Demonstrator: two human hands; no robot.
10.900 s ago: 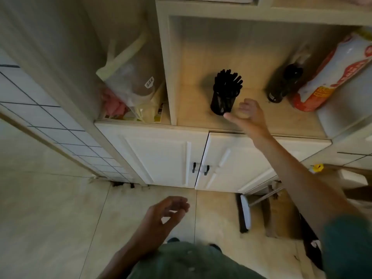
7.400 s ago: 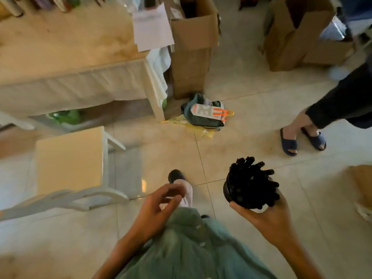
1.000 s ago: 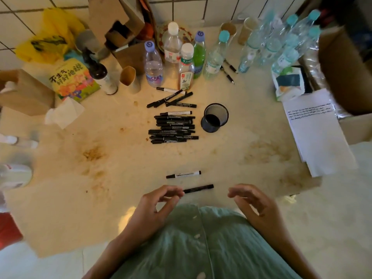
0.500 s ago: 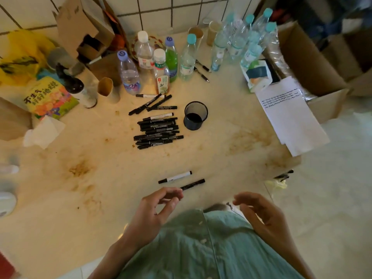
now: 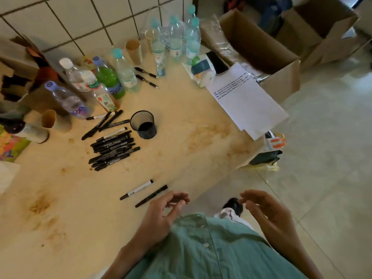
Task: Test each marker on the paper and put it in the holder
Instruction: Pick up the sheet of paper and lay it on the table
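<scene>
Head view, both hands low in frame, nothing in either. Left hand (image 5: 163, 213) hangs over the near table edge, fingers loosely curled with a narrow gap to the thumb; right hand (image 5: 267, 213) is off the table altogether, over the floor, fingers relaxed and loosely curled. Nearest candidate is the all-black marker (image 5: 151, 196), lying flat on the table (image 5: 181, 158) just beyond the left fingertips, apart from them. Its long axis runs diagonally, near end down-left, far end up-right. A second white-barrelled marker (image 5: 136, 189) lies roughly parallel, just beside it on the far side. My read: the left hand is plainly nearer, so the pick should be its job, coming across the barrel rather than along it. The main pile of markers (image 5: 113, 150) lies mid-table, well apart from both hands, all roughly parallel on that same diagonal. The mesh holder (image 5: 143, 127) stands upright just right of the pile and looks empty, so I judge no marker is sorted yet. The paper (image 5: 248, 101), already carrying a few rows of test squiggles, overhangs the far right table corner, on the right hand's side. Likely sequence: left picks, right uncaps and writes over there.
</scene>
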